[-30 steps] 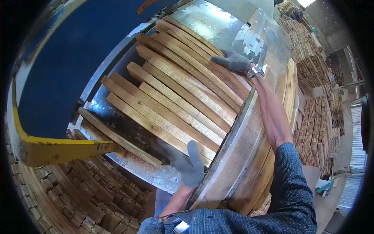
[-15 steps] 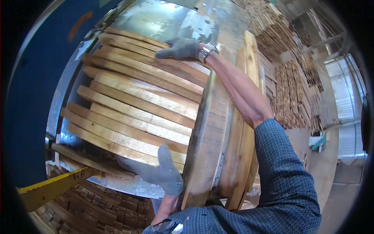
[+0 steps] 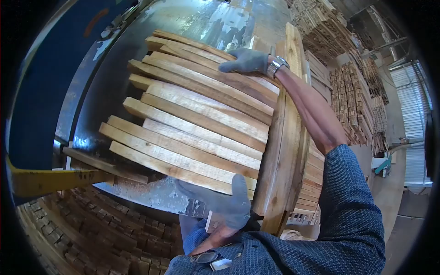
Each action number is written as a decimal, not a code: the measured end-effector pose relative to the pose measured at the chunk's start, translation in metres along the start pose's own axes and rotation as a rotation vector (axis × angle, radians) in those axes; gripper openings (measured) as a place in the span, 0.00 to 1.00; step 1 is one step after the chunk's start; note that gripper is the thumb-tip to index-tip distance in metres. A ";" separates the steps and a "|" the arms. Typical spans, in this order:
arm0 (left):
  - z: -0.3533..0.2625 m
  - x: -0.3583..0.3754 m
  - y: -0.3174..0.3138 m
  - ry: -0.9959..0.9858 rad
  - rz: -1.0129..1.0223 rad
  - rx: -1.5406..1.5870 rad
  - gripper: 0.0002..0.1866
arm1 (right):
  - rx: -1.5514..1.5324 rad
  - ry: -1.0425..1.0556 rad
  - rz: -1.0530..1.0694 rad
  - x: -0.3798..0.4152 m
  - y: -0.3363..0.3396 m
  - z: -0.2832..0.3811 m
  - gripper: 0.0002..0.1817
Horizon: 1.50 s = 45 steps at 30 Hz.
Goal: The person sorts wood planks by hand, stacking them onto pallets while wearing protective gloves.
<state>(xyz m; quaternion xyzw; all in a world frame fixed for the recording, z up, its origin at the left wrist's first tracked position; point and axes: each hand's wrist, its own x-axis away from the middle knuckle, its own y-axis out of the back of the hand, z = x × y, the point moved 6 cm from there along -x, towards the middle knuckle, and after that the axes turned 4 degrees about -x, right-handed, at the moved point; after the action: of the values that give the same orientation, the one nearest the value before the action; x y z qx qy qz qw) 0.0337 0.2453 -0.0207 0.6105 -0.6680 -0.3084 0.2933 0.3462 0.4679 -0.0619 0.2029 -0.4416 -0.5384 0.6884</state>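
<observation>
Now bunched in one row over the metal worktop (image 3: 176, 18), the wooden boards (image 3: 197, 110) sit between gloved hands: right hand (image 3: 250, 61) gripping at one o'clock, left hand (image 3: 231, 206) open, fingers braced at six.

Tan and reddish-brown streaks are running through the planks (image 3: 197, 114) mid-frame, the gloves (image 3: 250, 60) are showing grey, the lower-right sleeve (image 3: 353, 197) is flashing fine-patterned blue, and yellow is colouring the lower-left bar (image 3: 55, 181)!

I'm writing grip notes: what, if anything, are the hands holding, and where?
A row of wooden boards, held between the left hand and the right hand at its two outer sides, near the ends beside the wooden beams.
</observation>
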 end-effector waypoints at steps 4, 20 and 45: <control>-0.002 0.002 0.000 0.128 0.304 0.385 0.53 | 0.007 0.012 -0.014 0.000 -0.003 -0.008 0.49; 0.099 -0.022 -0.005 0.664 0.164 1.127 0.12 | -0.060 -0.024 0.104 -0.010 0.006 0.011 0.54; 0.104 -0.035 -0.019 -0.378 0.426 0.515 0.19 | -0.585 -0.037 0.294 -0.042 -0.028 -0.029 0.49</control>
<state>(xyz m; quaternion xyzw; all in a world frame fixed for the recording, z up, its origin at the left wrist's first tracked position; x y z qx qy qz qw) -0.0310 0.2844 -0.1025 0.4440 -0.8778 -0.1694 0.0596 0.3533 0.4910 -0.1151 -0.0792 -0.3052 -0.5408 0.7798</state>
